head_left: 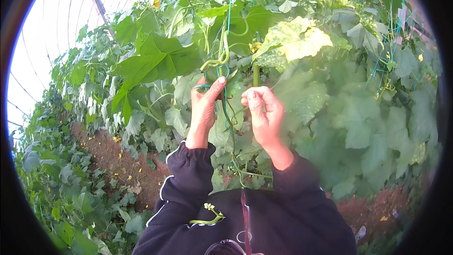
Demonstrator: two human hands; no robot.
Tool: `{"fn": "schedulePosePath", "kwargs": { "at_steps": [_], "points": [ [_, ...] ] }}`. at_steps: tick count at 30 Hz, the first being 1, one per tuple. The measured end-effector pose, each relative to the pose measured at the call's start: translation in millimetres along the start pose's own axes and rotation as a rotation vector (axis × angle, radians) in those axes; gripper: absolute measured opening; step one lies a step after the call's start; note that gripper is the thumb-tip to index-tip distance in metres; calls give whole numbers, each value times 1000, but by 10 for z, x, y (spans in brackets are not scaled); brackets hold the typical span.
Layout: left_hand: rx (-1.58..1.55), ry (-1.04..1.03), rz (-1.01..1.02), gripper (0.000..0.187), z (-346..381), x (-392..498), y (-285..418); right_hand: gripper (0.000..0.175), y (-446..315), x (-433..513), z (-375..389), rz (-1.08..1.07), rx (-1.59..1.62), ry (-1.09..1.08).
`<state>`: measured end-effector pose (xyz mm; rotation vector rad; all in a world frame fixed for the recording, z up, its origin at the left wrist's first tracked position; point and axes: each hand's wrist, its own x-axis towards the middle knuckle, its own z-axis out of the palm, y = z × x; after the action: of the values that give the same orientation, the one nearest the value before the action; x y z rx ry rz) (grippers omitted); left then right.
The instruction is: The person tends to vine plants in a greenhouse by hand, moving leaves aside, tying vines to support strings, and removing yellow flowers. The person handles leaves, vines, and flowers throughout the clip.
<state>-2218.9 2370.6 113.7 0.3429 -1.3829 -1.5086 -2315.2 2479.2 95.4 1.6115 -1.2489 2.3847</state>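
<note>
My left hand (208, 108) is closed with thumb and fingers on the vine stem and the green twine (226, 108) wound about it. A loop of twine passes by its fingertips. To the right, my right hand (263, 111) is raised with its fingers curled and thumb against the index finger; whether it pinches a thin strand cannot be told. The climbing vine (231, 138) runs from below up between my hands, with a bent, pale green stem (224, 55) just above them. Behind the right hand hangs a slender green fruit (256, 74) with a yellow flower at its top.
Large green leaves (159, 56) hang at the upper left, a yellowed leaf (300, 39) at the upper right. Dense vines on twine surround the hands. A soil path (120, 159) with fallen yellow flowers lies lower left. A cut stem piece with buds (210, 217) rests on my dark jacket.
</note>
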Motion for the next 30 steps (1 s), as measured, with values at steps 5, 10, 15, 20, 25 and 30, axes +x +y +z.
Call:
{"fn": "schedulePosePath", "kwargs": {
  "at_steps": [5, 10, 15, 20, 25, 30],
  "points": [
    [-187, -55, -63, 34, -168, 3, 207, 13, 372, 278, -167, -76, -120, 59],
    [-212, -60, -15, 31, -191, -50, 355, 17, 148, 664, -21, -305, -268, 9],
    [-85, -171, -51, 39, -116, -105, 311, 21, -76, 793, 90, -513, -479, -190],
    [-41, -260, -34, 28, 69, -160, 315, 16, -88, 808, -107, -248, -192, -309],
    [101, -158, -10, 29, 285, -231, 298, 12, -194, 765, -286, -537, -514, -241],
    [143, -195, 183, 25, 467, -298, 336, 9, -354, 759, -424, -607, -752, -216]
  ]
}}
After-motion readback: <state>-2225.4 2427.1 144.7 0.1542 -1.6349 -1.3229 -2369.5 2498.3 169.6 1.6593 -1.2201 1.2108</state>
